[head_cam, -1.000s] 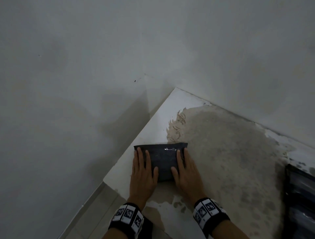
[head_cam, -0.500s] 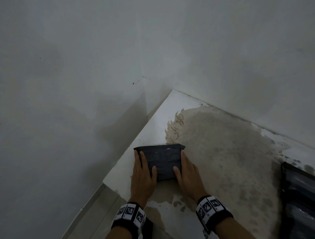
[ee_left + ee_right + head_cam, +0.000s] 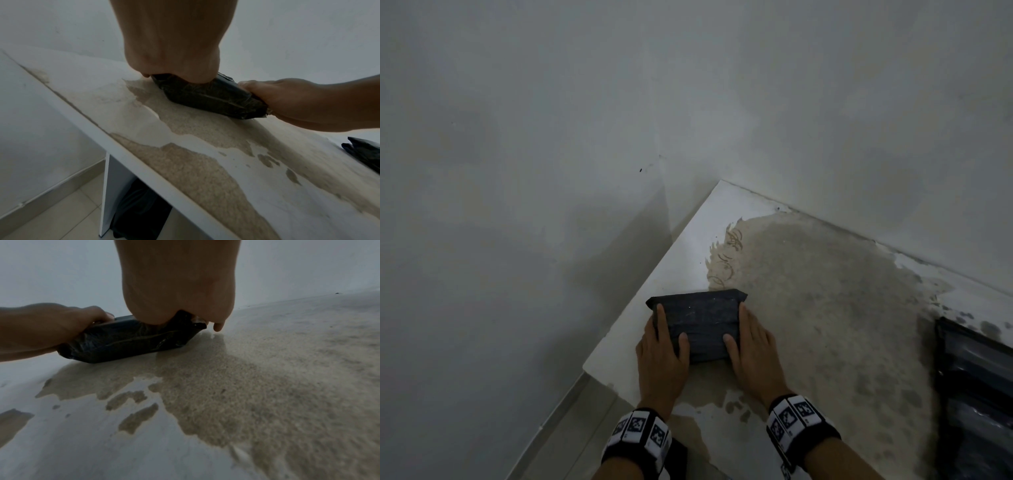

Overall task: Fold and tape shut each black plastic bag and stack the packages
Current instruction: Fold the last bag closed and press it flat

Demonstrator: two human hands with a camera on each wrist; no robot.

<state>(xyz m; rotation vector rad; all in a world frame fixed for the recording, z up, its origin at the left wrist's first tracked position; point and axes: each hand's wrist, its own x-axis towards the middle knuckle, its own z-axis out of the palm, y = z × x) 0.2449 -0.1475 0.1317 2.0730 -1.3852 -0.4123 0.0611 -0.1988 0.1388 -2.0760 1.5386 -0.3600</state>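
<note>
A black plastic package (image 3: pixel 702 325), wrapped in clear tape, lies near the left front corner of the worn white table (image 3: pixel 688 246). My left hand (image 3: pixel 657 353) grips its left end, thumb and a finger on top. Gripping the right end is my right hand (image 3: pixel 753 346), its thumb on top and its fingers down the side. In the left wrist view the package (image 3: pixel 209 97) sits between my left hand (image 3: pixel 172 40) and right hand (image 3: pixel 287 100). The right wrist view shows the package (image 3: pixel 127 340) with its right end slightly raised off the table.
More black taped packages (image 3: pixel 976 387) lie at the table's right edge, and their corner (image 3: pixel 366 152) shows in the left wrist view. White walls stand close behind and to the left. A dark bag (image 3: pixel 139 207) sits under the table. Tiled floor lies beyond the left edge.
Both hands have slid from lying flat on top of the package to gripping its two ends. The package now looks narrower, and its far edge is tilted.
</note>
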